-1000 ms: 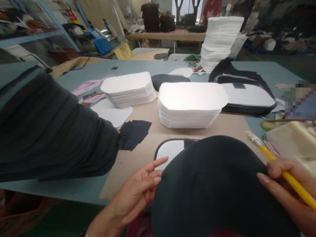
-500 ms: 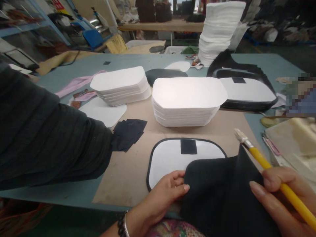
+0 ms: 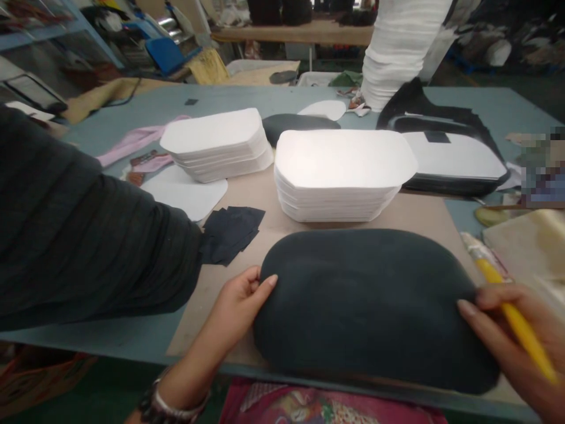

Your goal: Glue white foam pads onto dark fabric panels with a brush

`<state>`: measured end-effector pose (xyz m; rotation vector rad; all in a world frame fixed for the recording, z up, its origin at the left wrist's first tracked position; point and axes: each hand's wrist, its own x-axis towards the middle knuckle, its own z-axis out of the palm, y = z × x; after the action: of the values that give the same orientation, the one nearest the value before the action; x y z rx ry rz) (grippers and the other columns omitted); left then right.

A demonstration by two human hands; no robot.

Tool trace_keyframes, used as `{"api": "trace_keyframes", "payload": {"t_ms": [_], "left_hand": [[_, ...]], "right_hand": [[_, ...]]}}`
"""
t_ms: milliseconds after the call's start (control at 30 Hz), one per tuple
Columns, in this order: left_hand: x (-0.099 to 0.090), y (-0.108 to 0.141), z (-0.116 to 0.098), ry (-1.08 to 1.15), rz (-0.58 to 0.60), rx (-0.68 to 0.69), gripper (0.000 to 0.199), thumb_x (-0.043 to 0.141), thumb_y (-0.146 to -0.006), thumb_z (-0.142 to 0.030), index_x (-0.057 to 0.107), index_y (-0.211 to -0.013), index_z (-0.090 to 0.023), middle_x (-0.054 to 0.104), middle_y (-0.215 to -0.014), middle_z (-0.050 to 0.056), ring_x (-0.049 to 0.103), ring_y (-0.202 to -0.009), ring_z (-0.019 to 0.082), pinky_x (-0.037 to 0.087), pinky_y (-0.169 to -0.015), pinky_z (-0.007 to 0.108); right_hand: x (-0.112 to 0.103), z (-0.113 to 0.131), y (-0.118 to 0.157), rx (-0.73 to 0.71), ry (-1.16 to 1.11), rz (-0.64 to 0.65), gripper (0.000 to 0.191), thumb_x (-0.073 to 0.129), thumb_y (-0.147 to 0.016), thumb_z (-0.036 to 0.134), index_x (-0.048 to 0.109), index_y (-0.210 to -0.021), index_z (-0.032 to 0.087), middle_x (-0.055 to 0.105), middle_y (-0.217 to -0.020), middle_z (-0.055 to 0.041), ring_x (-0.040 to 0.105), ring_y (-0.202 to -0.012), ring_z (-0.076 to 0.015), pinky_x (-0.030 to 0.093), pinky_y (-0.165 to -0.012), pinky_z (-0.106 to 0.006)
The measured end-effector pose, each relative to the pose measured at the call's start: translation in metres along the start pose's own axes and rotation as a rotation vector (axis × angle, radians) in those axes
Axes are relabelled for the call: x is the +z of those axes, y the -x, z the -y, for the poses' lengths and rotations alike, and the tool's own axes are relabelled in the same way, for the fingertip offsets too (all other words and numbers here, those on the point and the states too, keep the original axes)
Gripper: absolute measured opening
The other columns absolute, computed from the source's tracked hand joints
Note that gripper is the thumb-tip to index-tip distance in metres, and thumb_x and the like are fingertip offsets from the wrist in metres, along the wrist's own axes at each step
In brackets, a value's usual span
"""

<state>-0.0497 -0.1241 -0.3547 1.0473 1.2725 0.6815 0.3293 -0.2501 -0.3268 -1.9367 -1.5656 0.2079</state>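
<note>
Pinching a dark green-black, round-cornered flat panel at both ends: my left hand, thumb on top at one end, fingers curled at the rim; my right hand, grip closed on the other end and on a yellow-handled brush. Location: panel over the brown sheet, near edge of the blue-green surface. Beyond: a stack of white pads. Left: loose black squares. Risks, as I judge: panel sagging or skewing from uneven pull; brush smearing its end, sharing one grip.
</note>
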Motion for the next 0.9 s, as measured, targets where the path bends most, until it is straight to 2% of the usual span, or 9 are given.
{"api": "trace_keyframes", "payload": {"t_ms": [133,233,467,667,767,833,900], "left_hand": [[-0.001,-0.022,0.022,-0.424,-0.111,0.161,0.037,0.062,-0.084,-0.053,0.049,-0.07,-0.021,0.054,-0.058,-0.004,0.053,-0.056,0.015,0.037,-0.053,0.023],[-0.002,-0.025,0.031,-0.626,-0.141,0.226,0.038,0.053,-0.09,-0.052,0.048,-0.069,-0.021,0.048,-0.056,-0.005,0.048,-0.056,0.014,0.033,-0.055,0.024],[-0.007,-0.028,0.029,-0.75,-0.209,0.198,0.034,0.054,-0.09,-0.051,0.052,-0.074,-0.022,0.054,-0.06,-0.004,0.053,-0.06,0.016,0.033,-0.059,0.026],[-0.009,-0.033,0.032,-0.768,-0.196,0.199,0.035,0.051,-0.09,-0.053,0.053,-0.074,-0.022,0.055,-0.061,-0.003,0.055,-0.06,0.017,0.034,-0.059,0.026],[-0.011,-0.035,0.032,-0.79,-0.204,0.2,0.036,0.052,-0.089,-0.055,0.052,-0.073,-0.023,0.055,-0.06,-0.003,0.055,-0.058,0.016,0.035,-0.057,0.026],[-0.014,-0.036,0.032,-0.819,-0.219,0.199,0.039,0.052,-0.089,-0.058,0.053,-0.072,-0.023,0.055,-0.058,-0.003,0.055,-0.056,0.016,0.037,-0.055,0.026],[-0.018,-0.036,0.033,-0.816,-0.238,0.205,0.039,0.052,-0.087,-0.061,0.057,-0.078,-0.023,0.061,-0.063,-0.001,0.06,-0.059,0.018,0.042,-0.056,0.027]], "right_hand": [[0.053,-0.019,0.014,0.018,0.012,0.17,0.018,0.05,-0.098,0.045,0.049,-0.097,0.026,0.061,-0.079,0.0004,0.063,-0.062,-0.0158,0.048,-0.057,-0.025],[0.069,-0.032,0.024,0.044,0.064,0.212,0.018,0.049,-0.099,0.044,0.047,-0.102,0.026,0.064,-0.081,0.0,0.065,-0.061,-0.0167,0.046,-0.056,-0.026],[0.069,-0.036,0.02,0.017,0.173,0.199,0.019,0.048,-0.099,0.045,0.047,-0.102,0.027,0.062,-0.072,0.0013,0.063,-0.056,-0.0188,0.042,-0.053,-0.027],[0.075,-0.034,0.019,-0.011,0.233,0.198,0.019,0.045,-0.101,0.045,0.047,-0.103,0.027,0.065,-0.074,-0.0005,0.066,-0.059,-0.0217,0.043,-0.055,-0.028],[0.077,-0.032,0.019,-0.035,0.299,0.174,0.026,0.043,-0.101,0.052,0.049,-0.102,0.026,0.066,-0.072,-0.0018,0.067,-0.058,-0.0236,0.042,-0.053,-0.029],[0.072,-0.03,0.02,-0.026,0.354,0.148,0.035,0.041,-0.101,0.058,0.053,-0.099,0.025,0.064,-0.067,-0.0022,0.065,-0.055,-0.0244,0.04,-0.051,-0.03],[0.056,-0.029,0.021,-0.004,0.369,0.099,0.04,0.038,-0.102,0.06,0.057,-0.098,0.025,0.062,-0.063,-0.0018,0.063,-0.051,-0.0232,0.04,-0.049,-0.031]]}}
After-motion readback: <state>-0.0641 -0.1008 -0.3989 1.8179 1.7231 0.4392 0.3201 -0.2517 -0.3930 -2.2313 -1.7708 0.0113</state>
